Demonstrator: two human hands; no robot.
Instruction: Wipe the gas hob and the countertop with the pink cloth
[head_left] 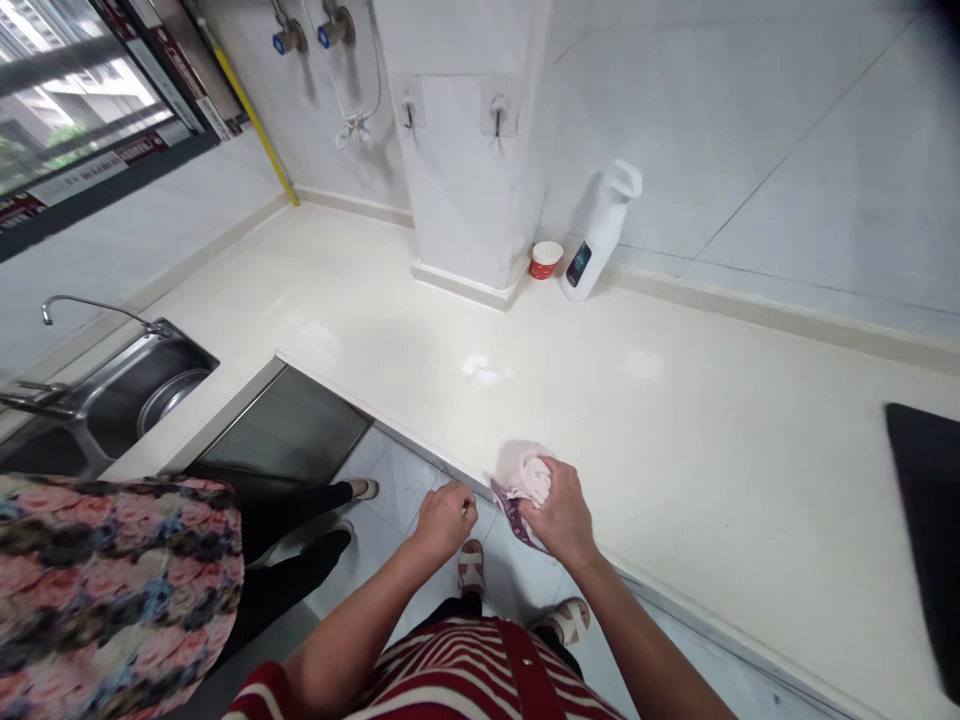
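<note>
In the head view, the right hand (561, 510) holds a cloth (531, 480) at the front edge of the worktop (720, 430). Its grip is clamped on the fabric, with the thumb on the near side and the fingers on the far side. The cloth is crumpled into a loose bundle. Most of what shows is pale pink and soft-looking, gathered in rounded folds that bulge out to the left of the hand. A dark purple part with paler markings, too small to read, runs along the lower left and droops past the worktop's edge. A soft shadow lies on the surface just behind the bundle; whether the cloth touches the worktop I cannot tell.

The left hand (446, 520) is in front of the edge, to the left of the cloth and apart from it, its grip drawn together in a loose curl.

Farther back on the cream, glossy worktop is a bright white patch (480, 370), either glare or something spilt. A white bottle (604, 230) with a dark label stands near the wall, just beside a red-and-white cup (546, 261). At the left, a person in a floral garment (120, 590) is beside a metal sink (120, 395).
</note>
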